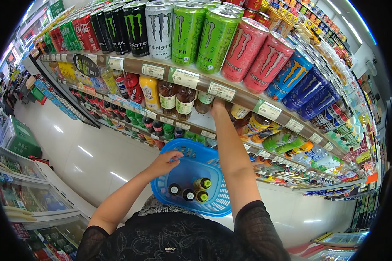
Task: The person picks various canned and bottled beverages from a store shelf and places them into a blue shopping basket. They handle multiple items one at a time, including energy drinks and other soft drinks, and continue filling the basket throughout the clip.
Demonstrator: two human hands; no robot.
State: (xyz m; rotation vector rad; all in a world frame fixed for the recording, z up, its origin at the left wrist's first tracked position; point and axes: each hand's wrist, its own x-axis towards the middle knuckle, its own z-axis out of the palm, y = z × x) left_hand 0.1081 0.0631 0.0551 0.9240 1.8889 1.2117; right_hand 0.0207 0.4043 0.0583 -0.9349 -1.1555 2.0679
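My left hand (166, 162) hovers over the left side of a blue plastic shopping basket (227, 199), its fingers loosely apart and nothing in them. Several capped bottles (189, 195) stand inside the basket, some with dark-rimmed white tops, others with yellow-green ones. My right arm stretches up past the basket's right side into the shelf under the top row. Only the back and wrist of my right hand (219, 107) show; the fingers are hidden beneath the shelf edge. Just left of it are brown tea bottles (184, 102) with pale labels, and a white-labelled bottle (239, 112) is on its right.
Monster energy drink cans (217, 40) line the top shelf above a rail of price tags (184, 77). Lower shelves hold soda bottles (156, 126). Glass-topped freezers (29, 195) and a green box (19, 138) stand at the left across the tiled floor (85, 143).
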